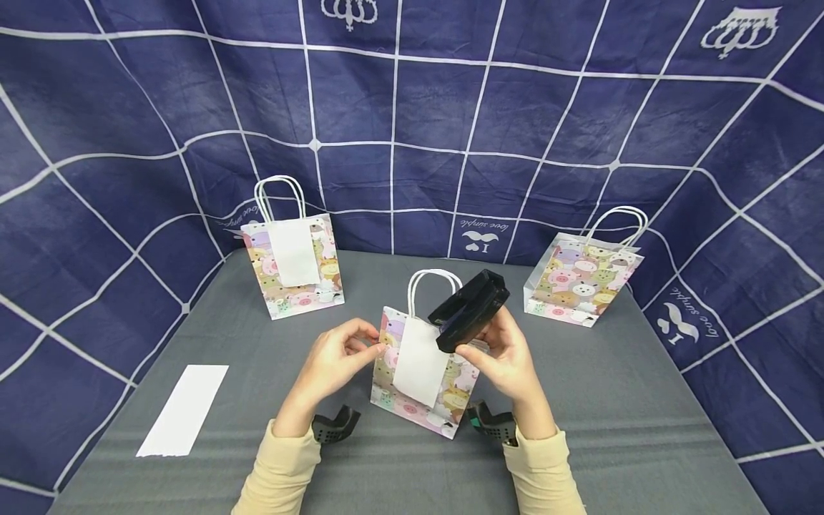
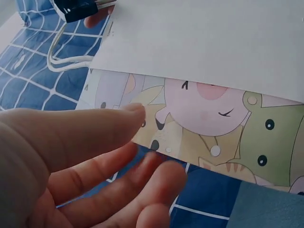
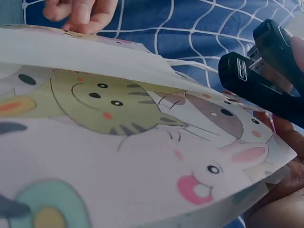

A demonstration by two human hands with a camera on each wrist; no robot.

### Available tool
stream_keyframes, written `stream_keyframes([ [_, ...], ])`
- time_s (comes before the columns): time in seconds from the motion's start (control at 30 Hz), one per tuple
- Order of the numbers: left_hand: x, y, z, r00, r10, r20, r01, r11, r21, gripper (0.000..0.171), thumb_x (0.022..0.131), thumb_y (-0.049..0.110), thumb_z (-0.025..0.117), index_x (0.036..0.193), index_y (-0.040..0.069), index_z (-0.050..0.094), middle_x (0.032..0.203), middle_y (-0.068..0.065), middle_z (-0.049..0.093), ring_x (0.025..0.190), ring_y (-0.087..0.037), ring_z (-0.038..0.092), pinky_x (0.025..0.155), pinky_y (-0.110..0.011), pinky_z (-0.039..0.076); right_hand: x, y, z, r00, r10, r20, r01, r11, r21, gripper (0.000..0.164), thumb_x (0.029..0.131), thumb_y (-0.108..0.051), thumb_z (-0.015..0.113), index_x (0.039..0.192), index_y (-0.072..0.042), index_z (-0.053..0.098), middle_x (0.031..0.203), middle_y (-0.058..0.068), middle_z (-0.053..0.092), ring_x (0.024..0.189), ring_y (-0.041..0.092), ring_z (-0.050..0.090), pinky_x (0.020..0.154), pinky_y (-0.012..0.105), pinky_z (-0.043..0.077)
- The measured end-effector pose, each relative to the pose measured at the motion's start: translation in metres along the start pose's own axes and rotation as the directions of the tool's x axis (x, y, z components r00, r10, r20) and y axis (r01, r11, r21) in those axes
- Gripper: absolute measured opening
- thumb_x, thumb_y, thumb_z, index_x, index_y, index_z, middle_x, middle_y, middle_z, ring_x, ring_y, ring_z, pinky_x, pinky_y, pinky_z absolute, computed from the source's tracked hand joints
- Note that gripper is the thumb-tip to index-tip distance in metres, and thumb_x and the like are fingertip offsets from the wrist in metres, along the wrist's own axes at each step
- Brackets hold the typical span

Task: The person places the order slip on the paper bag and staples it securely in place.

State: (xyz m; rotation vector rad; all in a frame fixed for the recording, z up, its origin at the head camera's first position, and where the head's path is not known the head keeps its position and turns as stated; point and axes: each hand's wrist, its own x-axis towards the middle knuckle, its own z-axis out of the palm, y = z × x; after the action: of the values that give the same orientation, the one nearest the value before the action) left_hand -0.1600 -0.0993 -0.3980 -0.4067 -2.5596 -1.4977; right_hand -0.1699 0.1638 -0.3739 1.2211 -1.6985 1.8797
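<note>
A paper gift bag (image 1: 386, 379) with cartoon animals and white handles stands in front of me, with a white paper strip (image 1: 421, 365) down its front. My left hand (image 1: 335, 361) pinches the bag's left edge, thumb on the front and fingers behind, as the left wrist view shows. In my right hand (image 1: 508, 357) is a black stapler (image 1: 470, 311), raised over the bag's top right part and spread apart between its arms. Fingers of that hand also lie against the bag's right edge in the right wrist view.
A second gift bag (image 1: 328, 268) with a white strip on it stands at the back left. A third such bag (image 1: 566, 279) stands at the back right, without a strip showing. One loose white paper strip (image 1: 183, 411) lies on the grey tabletop (image 1: 605, 429) at left.
</note>
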Motion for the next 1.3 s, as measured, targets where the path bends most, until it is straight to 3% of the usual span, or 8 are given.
stream_keyframes([
  [0.13, 0.0, -0.001, 0.001, 1.0, -0.02, 0.009, 0.02, 0.998, -0.058, 0.019, 0.081, 0.015, 0.073, 0.097, 0.008, 0.065, 0.085, -0.001, 0.068, 0.068, -0.011, 0.064, 0.061, -0.026, 0.049, 0.002, 0.001, -0.001, 1.0, -0.011, -0.008, 0.011, 1.0, -0.003, 0.063, 0.085, -0.014, 0.07, 0.129, 0.016, 0.037, 0.109, 0.004, 0.063, 0.084, 0.013, 0.064, 0.077, 0.028, 0.052],
  [0.33, 0.003, -0.004, 0.003, 1.0, 0.007, 0.023, -0.004, 0.992, -0.123, 0.007, 0.086, 0.01, 0.068, 0.09, 0.004, 0.068, 0.081, -0.004, 0.068, 0.064, -0.019, 0.067, 0.058, -0.024, 0.05, 0.003, 0.002, -0.003, 0.999, -0.022, -0.044, 0.023, 1.0, 0.016, 0.059, 0.085, -0.01, 0.07, 0.128, 0.015, 0.04, 0.112, 0.007, 0.062, 0.088, 0.014, 0.062, 0.08, 0.027, 0.05],
  [0.53, 0.006, -0.009, -0.001, 0.999, 0.027, -0.046, -0.034, 0.984, -0.173, 0.006, 0.088, 0.008, 0.065, 0.09, 0.003, 0.066, 0.084, -0.009, 0.068, 0.065, -0.021, 0.067, 0.058, -0.027, 0.051, 0.003, -0.001, -0.009, 0.994, -0.027, -0.102, 0.026, 1.0, -0.003, 0.053, 0.083, -0.006, 0.071, 0.128, 0.008, 0.047, 0.113, 0.006, 0.063, 0.101, 0.016, 0.058, 0.096, 0.031, 0.04],
  [0.7, 0.008, -0.014, -0.007, 0.992, 0.072, -0.108, -0.091, 0.978, -0.186, 0.006, 0.089, 0.006, 0.064, 0.091, 0.0, 0.065, 0.084, -0.012, 0.067, 0.068, -0.025, 0.067, 0.06, -0.032, 0.052, 0.0, -0.002, -0.018, 0.99, 0.001, -0.14, -0.01, 0.998, -0.058, 0.057, 0.082, -0.001, 0.071, 0.131, 0.01, 0.044, 0.117, 0.007, 0.062, 0.105, 0.018, 0.058, 0.098, 0.03, 0.039],
  [0.9, 0.008, -0.016, -0.012, 0.988, 0.025, -0.154, -0.053, 0.982, -0.183, 0.007, 0.089, 0.004, 0.064, 0.092, -0.002, 0.064, 0.084, -0.015, 0.067, 0.069, -0.027, 0.067, 0.061, -0.025, 0.051, -0.006, 0.004, -0.031, 0.988, 0.095, -0.118, -0.104, 0.992, -0.07, 0.064, 0.084, 0.005, 0.066, 0.138, 0.008, 0.034, 0.126, 0.006, 0.057, 0.107, 0.017, 0.059, 0.094, 0.029, 0.043],
  [1.13, 0.005, 0.007, -0.024, 0.982, -0.059, -0.182, 0.027, 0.984, -0.175, 0.008, 0.087, -0.004, 0.061, 0.092, -0.011, 0.061, 0.085, -0.024, 0.064, 0.072, -0.039, 0.065, 0.061, -0.021, 0.049, -0.022, 0.007, -0.046, 0.969, 0.245, -0.023, -0.243, 0.968, 0.058, 0.087, 0.088, 0.011, 0.055, 0.15, -0.014, -0.002, 0.129, 0.012, 0.046, 0.1, 0.019, 0.063, 0.081, 0.029, 0.051],
  [1.3, 0.007, 0.003, -0.029, 0.976, -0.083, -0.2, 0.05, 0.985, -0.165, 0.01, 0.088, -0.004, 0.06, 0.094, -0.012, 0.061, 0.085, -0.025, 0.063, 0.072, -0.038, 0.065, 0.06, -0.02, 0.048, -0.036, 0.008, -0.058, 0.939, 0.345, 0.015, -0.345, 0.939, -0.004, 0.085, 0.086, 0.018, 0.05, 0.15, -0.012, 0.003, 0.131, 0.024, 0.029, 0.096, 0.018, 0.064, 0.078, 0.028, 0.052],
])
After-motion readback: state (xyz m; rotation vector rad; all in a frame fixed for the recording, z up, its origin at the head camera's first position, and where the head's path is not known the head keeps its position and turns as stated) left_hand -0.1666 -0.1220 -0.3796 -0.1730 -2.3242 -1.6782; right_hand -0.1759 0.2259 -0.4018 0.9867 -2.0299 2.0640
